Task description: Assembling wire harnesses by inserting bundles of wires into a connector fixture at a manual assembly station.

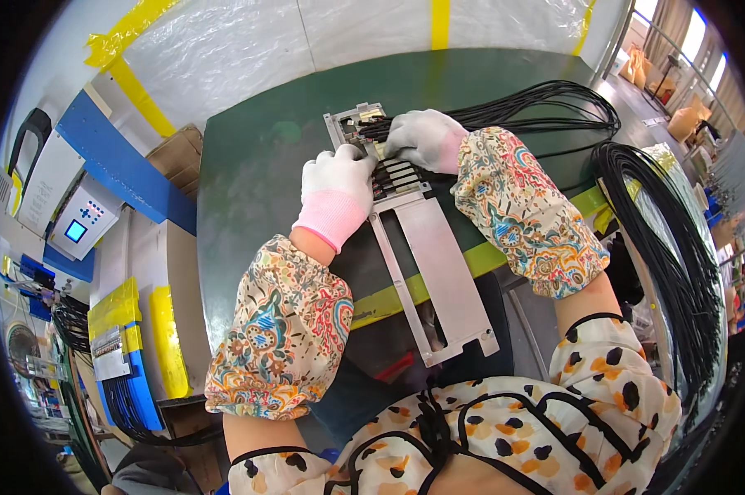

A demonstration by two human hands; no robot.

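Observation:
A long light-grey metal bracket (442,264) lies on the green table, its near end reaching past the table's front edge. Its far end holds a row of small connector slots (402,175) with black cable ends among them. My left hand (338,183), in a white glove with a pink cuff, is closed at the left side of this row. From the right, my right hand (426,139), gloved alike, bends its fingers over the same spot. The fingertips nearly meet, and what they pinch is hidden. A bundle of black cables (546,103) runs rightward from behind my right hand.
The green table (265,124) has yellow tape along its front edge. More black cables (665,239) hang at the right on a foil-covered surface. A blue and white machine (83,216) with a small lit screen stands left, near a cardboard box (177,157).

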